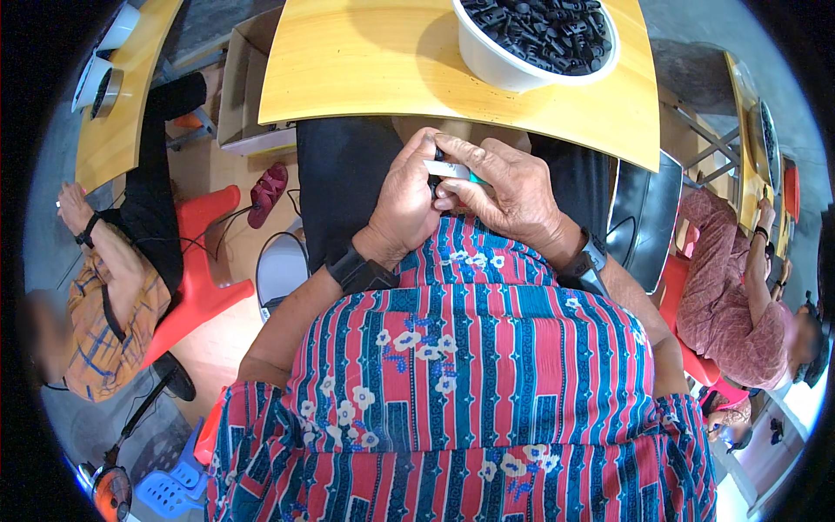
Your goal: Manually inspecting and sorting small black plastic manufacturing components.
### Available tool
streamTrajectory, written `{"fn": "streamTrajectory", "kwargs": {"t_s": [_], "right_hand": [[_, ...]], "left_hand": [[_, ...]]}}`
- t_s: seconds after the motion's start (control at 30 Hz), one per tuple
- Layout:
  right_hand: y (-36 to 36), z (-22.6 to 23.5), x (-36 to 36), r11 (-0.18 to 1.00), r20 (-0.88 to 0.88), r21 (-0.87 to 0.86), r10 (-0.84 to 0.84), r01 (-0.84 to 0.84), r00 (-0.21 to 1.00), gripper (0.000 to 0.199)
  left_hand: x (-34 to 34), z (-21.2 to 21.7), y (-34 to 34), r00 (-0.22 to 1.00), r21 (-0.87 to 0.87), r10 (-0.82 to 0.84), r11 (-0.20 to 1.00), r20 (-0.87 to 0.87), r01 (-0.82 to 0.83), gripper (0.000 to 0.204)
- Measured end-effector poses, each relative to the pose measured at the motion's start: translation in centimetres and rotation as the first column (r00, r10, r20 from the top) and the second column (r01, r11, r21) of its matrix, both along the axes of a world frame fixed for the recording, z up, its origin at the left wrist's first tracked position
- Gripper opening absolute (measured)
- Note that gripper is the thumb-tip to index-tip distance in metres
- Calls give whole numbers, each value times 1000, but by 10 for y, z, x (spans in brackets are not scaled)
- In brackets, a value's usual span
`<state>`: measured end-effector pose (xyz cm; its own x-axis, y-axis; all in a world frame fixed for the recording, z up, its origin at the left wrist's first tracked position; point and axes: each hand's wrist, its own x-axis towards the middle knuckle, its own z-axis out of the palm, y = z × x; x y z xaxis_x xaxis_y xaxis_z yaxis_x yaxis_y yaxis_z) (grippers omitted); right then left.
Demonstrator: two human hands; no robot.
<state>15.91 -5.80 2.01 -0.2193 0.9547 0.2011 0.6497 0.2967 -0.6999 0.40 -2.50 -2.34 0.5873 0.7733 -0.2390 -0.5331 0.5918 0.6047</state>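
Both hands meet over my lap, just short of the table's near edge. My left hand (407,196) is closed, its fingers pinching a small black part (434,182) that shows only in pieces. My right hand (515,190) is closed too, gripping a small tool with a flat whitish strip (444,169) and a bit of teal (475,177) at its side. That strip lies across the black part. Fingers hide most of both things, so I cannot tell the tool's exact kind.
On the yellow table (365,70) ahead stands a white tub (500,70) heaped with small black plastic parts. An open cardboard box (243,87) is left of the table. Co-workers sit to either side; a red stool (204,278) and a maroon sandal (268,193) are at the left.
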Motion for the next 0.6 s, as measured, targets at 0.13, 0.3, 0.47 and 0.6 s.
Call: {"fn": "streamTrajectory", "kwargs": {"t_s": [0.13,0.3,0.47,0.6], "right_hand": [[1,1,2,999,87,40,20,-23,996,47],[2,-1,1,999,-82,35,16,-14,997,35],[6,-11,5,999,-355,32,-16,30,935,24],[1,-12,5,986,-442,-116,-158,118,883,16]], "left_hand": [[-1,-3,3,1000,-50,14,999,-6,-15,26],[0,8,4,999,-65,2,998,-34,-4,25],[-2,4,13,995,-167,-26,985,101,42,24],[-4,11,12,990,-227,-88,967,113,112,24]]}}
